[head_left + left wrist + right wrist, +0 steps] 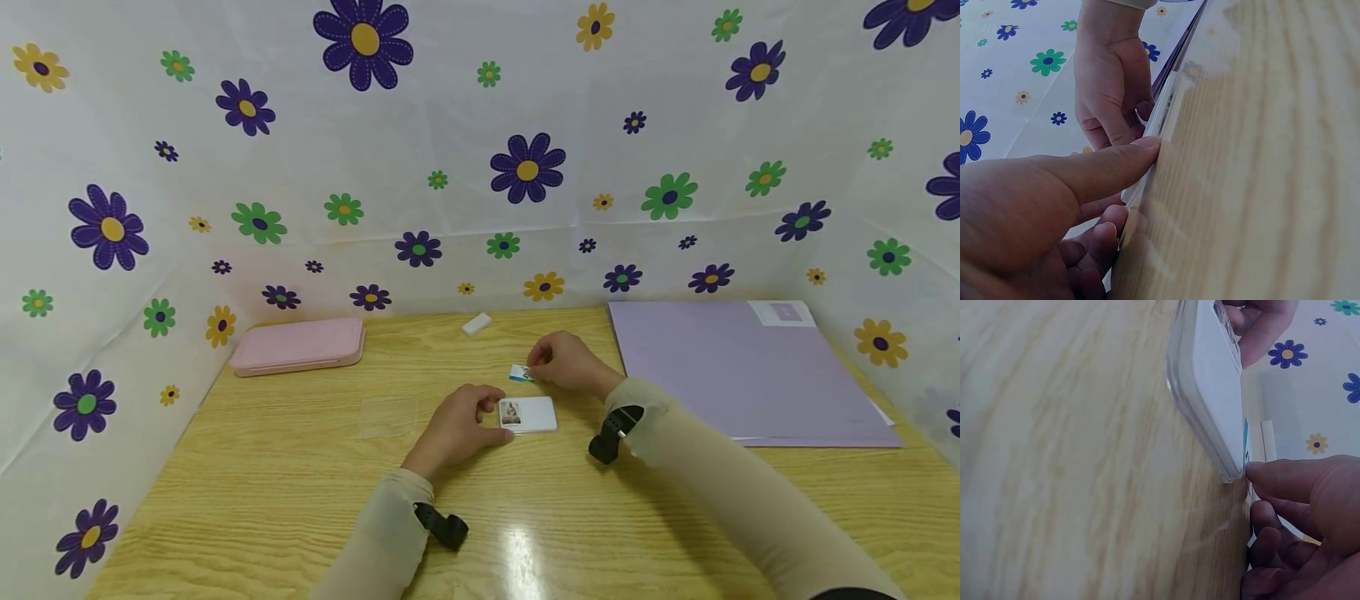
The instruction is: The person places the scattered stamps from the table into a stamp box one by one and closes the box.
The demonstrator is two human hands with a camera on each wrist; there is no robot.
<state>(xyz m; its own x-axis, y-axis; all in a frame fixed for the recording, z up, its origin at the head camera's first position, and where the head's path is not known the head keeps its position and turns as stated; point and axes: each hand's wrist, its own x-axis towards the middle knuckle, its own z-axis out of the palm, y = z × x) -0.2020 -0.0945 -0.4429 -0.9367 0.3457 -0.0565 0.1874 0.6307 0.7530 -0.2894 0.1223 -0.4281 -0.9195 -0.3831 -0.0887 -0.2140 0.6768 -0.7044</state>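
Observation:
A white rectangular card with a small picture in its left part lies in what looks like a clear, thick-edged card case [538, 414], in the middle of the table. My left hand [457, 425] holds the left end of the case between thumb and forefinger. Just beyond it, my right hand [566, 362] pinches the right end of a small white-and-blue card [518, 373] at the table top. The right wrist view shows the near side of the case [1216, 394] close up, with the right thumb and fingertips just past its corner.
A clear flat sheet [386, 417] lies left of my left hand. A pink pencil case [298, 344] sits at the back left, a white eraser [476, 324] at the back middle. On the right is a large purple folder [720, 375]. Flowered cloth [450, 125] hangs behind the wooden table [285, 483].

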